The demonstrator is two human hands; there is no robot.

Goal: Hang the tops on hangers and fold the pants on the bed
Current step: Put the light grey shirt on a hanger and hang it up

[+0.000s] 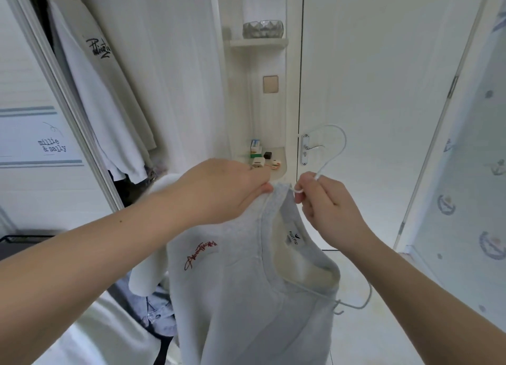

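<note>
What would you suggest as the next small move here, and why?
Probably slip the exposed end of the white wire hanger under the shoulder of the grey sweatshirt. The left hand grips the collar, the right hand pinches the hanger below its hook, and that end appears to lie outside the fabric.

This is a bedroom in a home. An open wardrobe (56,74) holds a hanging white top (93,91), and beside it corner shelves (257,42) carry a glass bowl (262,28) and small boxes (256,147). A white door (383,63) with a lever handle (308,148) and a wall switch (270,84) stand nearby.
</note>
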